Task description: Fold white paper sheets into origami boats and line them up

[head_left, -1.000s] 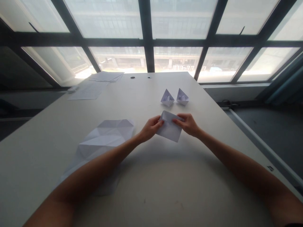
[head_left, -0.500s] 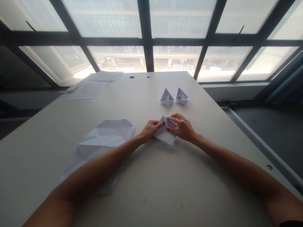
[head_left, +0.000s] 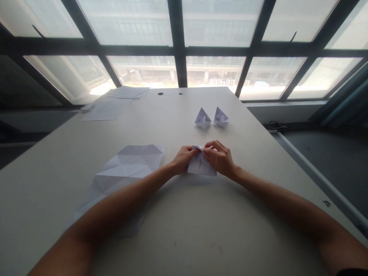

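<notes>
A small folded piece of white paper rests on the white table between both hands. My left hand pinches its top left corner with closed fingers. My right hand pinches the top right part, fingers curled over the fold. The two hands nearly touch above the paper. Two finished paper boats stand side by side a little farther back on the table.
A large creased white sheet lies flat to the left, partly under my left forearm. A stack of flat sheets and another sheet lie at the far left corner. Beyond the table's far edge are large windows; the right edge drops to the floor.
Both hands have drawn together and pressed the paper's upper corners inward. The piece has gone from a wider open shape to a narrower, compact one, lower on the table.
</notes>
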A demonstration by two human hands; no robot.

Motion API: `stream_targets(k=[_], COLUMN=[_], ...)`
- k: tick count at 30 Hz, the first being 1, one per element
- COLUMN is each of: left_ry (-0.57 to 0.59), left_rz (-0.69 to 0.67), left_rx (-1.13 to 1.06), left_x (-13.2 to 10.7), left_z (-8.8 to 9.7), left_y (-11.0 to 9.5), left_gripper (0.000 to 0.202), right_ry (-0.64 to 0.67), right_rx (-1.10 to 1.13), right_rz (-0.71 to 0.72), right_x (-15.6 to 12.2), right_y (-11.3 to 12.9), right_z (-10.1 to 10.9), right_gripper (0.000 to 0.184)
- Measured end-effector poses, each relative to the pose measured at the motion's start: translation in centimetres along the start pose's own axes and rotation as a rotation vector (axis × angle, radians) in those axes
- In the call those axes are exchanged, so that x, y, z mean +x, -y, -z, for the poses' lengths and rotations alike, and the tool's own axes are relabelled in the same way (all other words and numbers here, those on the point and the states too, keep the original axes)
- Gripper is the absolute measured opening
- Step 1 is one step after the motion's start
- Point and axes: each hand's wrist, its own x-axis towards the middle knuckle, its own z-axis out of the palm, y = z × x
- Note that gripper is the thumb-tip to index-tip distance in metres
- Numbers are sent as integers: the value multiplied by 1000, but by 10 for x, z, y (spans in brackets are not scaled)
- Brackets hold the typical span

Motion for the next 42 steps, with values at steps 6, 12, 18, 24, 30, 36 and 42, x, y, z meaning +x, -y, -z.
stream_targets(k=[6,12,18,24,30,36,42], left_ry=[173,164,11,-49,120,4,-281], left_rz=[31,-142,-423,-776,-758,-716,-675], left_rx=[-183,150,443,843,1036,1251,1053], left_x=[1,0,4,3,-2,-3,3], left_z=[5,7,11,19,23,23,16], left_y=[-5,-6,-7,-2,6,10,22], left_gripper=[49,40,27,22,35,38,71], right_ry=[-16,48,-2,117,317,320,387], right_rx=[276,279,334,310,205,99,185], right_rz=[-143,-280,-575,-278,-92,-385,-570], right_x=[-1,0,0,-4,-12,-4,4], right_y=[-3,-5,-19,-22,-23,-22,-13], right_z=[-6,-7,-14,-7,0,-2,-1], right_gripper=[13,25,9,18,28,26,17])
